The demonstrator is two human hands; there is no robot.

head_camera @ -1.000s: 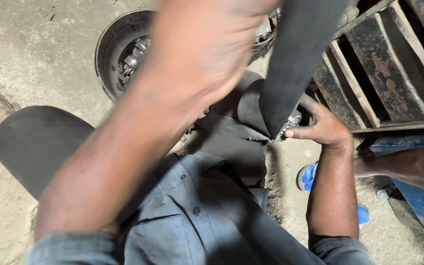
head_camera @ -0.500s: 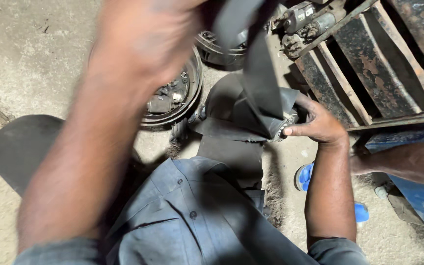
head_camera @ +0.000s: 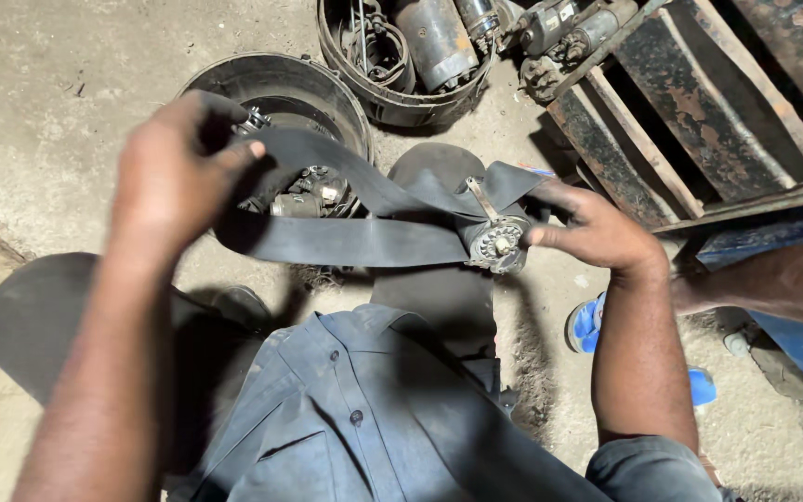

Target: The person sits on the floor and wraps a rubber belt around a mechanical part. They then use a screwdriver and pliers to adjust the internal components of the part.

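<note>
Left hand (head_camera: pixel 178 172) grips one end of black rubber strip (head_camera: pixel 355 237), frame centre; right hand (head_camera: pixel 597 228) clasps strip around small motor (head_camera: pixel 497 246). Round tub (head_camera: pixel 401 98), top centre, holds starter motors; second tub (head_camera: pixel 281 93) holds metal parts. Dusty concrete floor (head_camera: pixel 39 102); rusty rack (head_camera: pixel 699 121) crowds upper right.

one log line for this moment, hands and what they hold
left hand: gripping black rubber strip | right hand: holding small motor part | strip: looped around part | below: tubs of parts
</note>
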